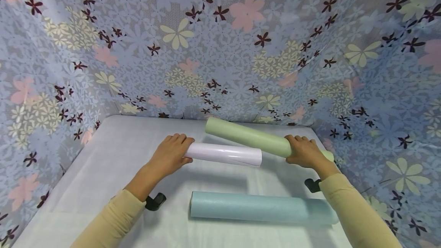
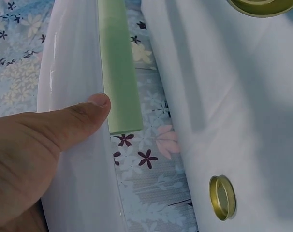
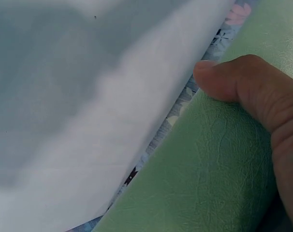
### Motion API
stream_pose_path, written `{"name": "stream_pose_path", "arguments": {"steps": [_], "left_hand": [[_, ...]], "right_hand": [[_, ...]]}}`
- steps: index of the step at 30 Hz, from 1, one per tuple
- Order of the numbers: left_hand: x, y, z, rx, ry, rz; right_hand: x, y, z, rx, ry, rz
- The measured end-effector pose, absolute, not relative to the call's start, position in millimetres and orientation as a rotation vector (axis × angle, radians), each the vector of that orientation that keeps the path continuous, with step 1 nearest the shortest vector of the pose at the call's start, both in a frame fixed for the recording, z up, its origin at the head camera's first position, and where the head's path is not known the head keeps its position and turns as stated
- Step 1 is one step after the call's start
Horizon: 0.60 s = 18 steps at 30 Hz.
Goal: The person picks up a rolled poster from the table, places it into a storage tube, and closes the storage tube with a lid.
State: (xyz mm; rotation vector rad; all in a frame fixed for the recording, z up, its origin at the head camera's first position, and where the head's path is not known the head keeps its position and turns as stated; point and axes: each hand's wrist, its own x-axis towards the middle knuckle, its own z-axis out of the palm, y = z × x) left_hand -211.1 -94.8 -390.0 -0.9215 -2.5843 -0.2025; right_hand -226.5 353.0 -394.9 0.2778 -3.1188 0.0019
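White glossy roll (image 1: 225,154) sits in the left hand's (image 1: 172,154) grip, left of the pale green roll (image 1: 251,137) in the right hand's (image 1: 303,151). Firm but gentle pressure should avoid dents. Nearer, a light blue roll (image 1: 262,208) lies on the white-covered surface (image 1: 131,137); floral cloth (image 1: 206,54) hangs beyond.

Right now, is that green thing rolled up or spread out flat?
Rolled up: the green roll shows as one long tube in the head view, with the right hand gripping it.
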Motion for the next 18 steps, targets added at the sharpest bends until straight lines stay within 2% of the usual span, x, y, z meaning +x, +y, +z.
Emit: {"name": "stream_pose_path", "arguments": {"steps": [18], "left_hand": [[-195.5, -124.1, -371.8, -0.844, -2.612, -0.189]], "right_hand": [[-214.4, 366.1, -377.8, 0.311, -3.076, -0.022]]}}
